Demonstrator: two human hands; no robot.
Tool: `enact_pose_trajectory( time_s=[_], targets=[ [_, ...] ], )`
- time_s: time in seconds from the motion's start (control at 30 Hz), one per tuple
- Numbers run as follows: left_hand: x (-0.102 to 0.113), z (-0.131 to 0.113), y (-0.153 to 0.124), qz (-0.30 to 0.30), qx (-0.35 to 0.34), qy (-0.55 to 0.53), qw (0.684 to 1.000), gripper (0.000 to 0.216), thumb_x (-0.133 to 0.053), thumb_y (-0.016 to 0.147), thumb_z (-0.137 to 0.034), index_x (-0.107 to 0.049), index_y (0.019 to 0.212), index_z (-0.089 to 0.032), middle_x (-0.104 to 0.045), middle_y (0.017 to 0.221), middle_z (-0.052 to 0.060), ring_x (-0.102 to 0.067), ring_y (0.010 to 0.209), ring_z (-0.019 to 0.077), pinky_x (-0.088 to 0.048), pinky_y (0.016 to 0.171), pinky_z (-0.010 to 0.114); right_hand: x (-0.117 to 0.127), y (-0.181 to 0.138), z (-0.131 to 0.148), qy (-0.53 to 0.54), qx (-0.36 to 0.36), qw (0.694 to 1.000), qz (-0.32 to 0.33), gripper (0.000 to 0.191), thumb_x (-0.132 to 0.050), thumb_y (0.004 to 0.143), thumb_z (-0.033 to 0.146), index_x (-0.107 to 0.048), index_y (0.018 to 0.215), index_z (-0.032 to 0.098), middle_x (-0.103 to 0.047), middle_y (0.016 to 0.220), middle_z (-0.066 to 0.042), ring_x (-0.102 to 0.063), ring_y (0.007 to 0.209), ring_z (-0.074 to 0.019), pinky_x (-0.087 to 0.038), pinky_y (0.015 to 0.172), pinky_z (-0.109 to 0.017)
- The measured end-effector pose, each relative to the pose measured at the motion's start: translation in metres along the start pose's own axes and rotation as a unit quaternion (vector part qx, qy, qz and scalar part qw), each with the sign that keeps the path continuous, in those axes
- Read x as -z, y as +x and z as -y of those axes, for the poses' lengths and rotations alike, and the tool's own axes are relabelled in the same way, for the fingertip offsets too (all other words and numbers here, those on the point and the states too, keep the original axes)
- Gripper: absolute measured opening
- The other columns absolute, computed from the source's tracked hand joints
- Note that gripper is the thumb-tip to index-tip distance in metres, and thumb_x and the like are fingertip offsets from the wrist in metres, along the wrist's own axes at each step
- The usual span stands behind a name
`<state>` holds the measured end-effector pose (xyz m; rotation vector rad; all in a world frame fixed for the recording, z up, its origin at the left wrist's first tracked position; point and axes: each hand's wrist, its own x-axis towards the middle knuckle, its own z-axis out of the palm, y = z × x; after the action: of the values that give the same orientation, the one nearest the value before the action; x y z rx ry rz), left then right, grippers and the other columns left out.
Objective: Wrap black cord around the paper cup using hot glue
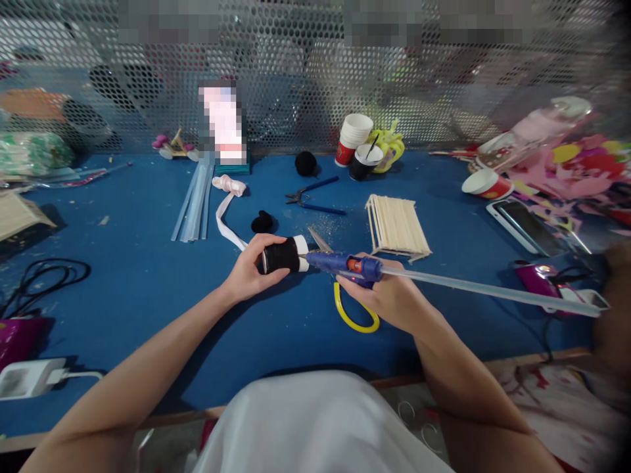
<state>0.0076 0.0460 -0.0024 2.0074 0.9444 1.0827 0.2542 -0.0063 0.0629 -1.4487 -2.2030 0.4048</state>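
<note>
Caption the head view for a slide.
Left hand holds a black cylinder while the right hand aims a blue glue gun at its white end, above a blue table.

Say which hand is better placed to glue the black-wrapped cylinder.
Probably the right hand: it holds the blue glue gun, pointed at the cylinder, while the left hand grips the cylinder.

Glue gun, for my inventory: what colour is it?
The glue gun is mostly blue; best in the head view.

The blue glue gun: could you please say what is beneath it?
Scissors: a blade shows beyond the glue gun, a yellow handle on the near side. Their middle is hidden by the gun and right hand.
</note>
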Motion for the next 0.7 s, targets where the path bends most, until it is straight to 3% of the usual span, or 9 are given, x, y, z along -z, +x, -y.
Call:
enact_pose_trajectory(
  time_s=[0.13, 0.4, 0.57, 0.7],
  targets=[
    [0.000, 0.000, -0.001, -0.009, -0.036, 0.022, 0.999, 0.047, -0.067, 0.070, -0.025, -0.048, 0.114, -0.022, -0.050, 0.113, 0.011, -0.049, 0.108, 0.0252, -0.043, 0.091, 0.045, 0.000, 0.001, -0.002, -0.024, 0.029, 0.999, -0.006, 0.014, -0.054, 0.079, 0.033, -0.056, 0.077, 0.019, -0.058, 0.063, -0.001, -0.055, 0.056, -0.0137, -0.043, 0.052, -0.025],
    [0.000, -0.002, -0.003, 0.022, -0.077, 0.069, 0.994, 0.047, -0.065, 0.071, -0.021, -0.048, 0.115, -0.021, -0.046, 0.118, 0.012, -0.048, 0.111, 0.0245, -0.042, 0.093, 0.044, -0.004, 0.002, -0.010, -0.081, 0.076, 0.994, -0.009, 0.017, -0.048, 0.082, 0.027, -0.062, 0.082, 0.017, -0.061, 0.070, -0.006, -0.057, 0.066, -0.0186, -0.044, 0.056, -0.030],
    [0.001, -0.005, -0.003, 0.033, -0.097, 0.093, 0.990, 0.046, -0.063, 0.072, -0.021, -0.048, 0.115, -0.022, -0.046, 0.119, 0.012, -0.048, 0.112, 0.0251, -0.043, 0.094, 0.045, -0.006, -0.002, -0.019, -0.091, 0.062, 0.994, -0.022, 0.021, -0.048, 0.083, 0.029, -0.064, 0.092, 0.018, -0.062, 0.073, -0.007, -0.058, 0.068, -0.0194, -0.046, 0.059, -0.031],
    [0.000, -0.006, -0.003, 0.041, -0.104, 0.100, 0.989, 0.045, -0.063, 0.072, -0.021, -0.048, 0.115, -0.022, -0.046, 0.120, 0.012, -0.048, 0.112, 0.0257, -0.043, 0.093, 0.046, -0.004, 0.000, -0.019, -0.166, 0.125, 0.978, -0.003, 0.030, -0.038, 0.086, 0.018, -0.066, 0.096, 0.018, -0.063, 0.076, -0.010, -0.058, 0.069, -0.0205, -0.044, 0.057, -0.031]
  ],
)
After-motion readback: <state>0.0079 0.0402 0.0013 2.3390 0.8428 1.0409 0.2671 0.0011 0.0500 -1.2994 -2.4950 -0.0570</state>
